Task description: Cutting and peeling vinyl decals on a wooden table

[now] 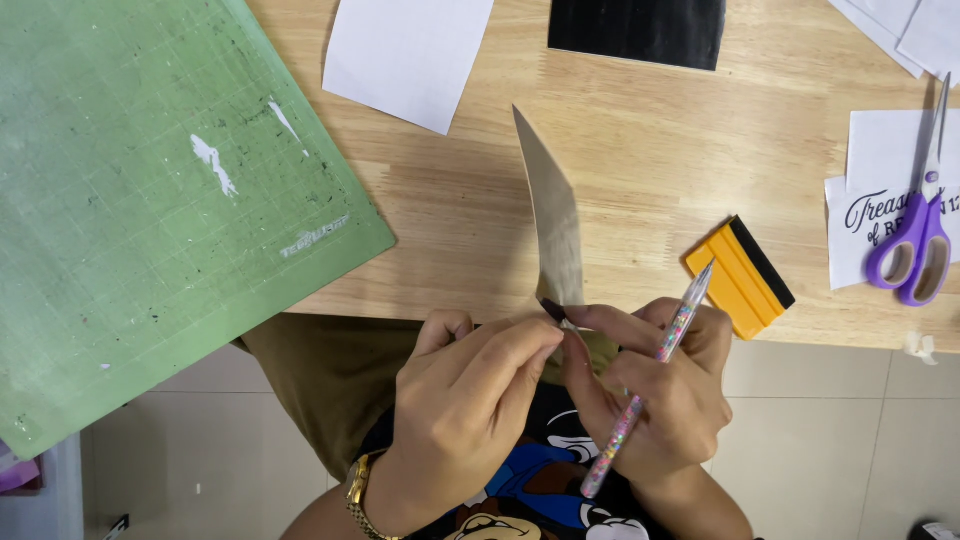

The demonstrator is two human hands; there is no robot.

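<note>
Both hands pinch a curved sheet (556, 215): left hand (470, 395) fingertips closed on it, right hand (660, 385) also gripping a glittery pen (650, 380).

left hand (470, 385) pinching, right hand (660, 375) gripping

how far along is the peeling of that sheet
Early, by the look of it. Both hands, left hand and right hand, pinch the bottom edge of the sheet; the right also holds a pen. Most of the sheet looks unpeeled. The yellow scraper and scissors lie untouched.
</note>
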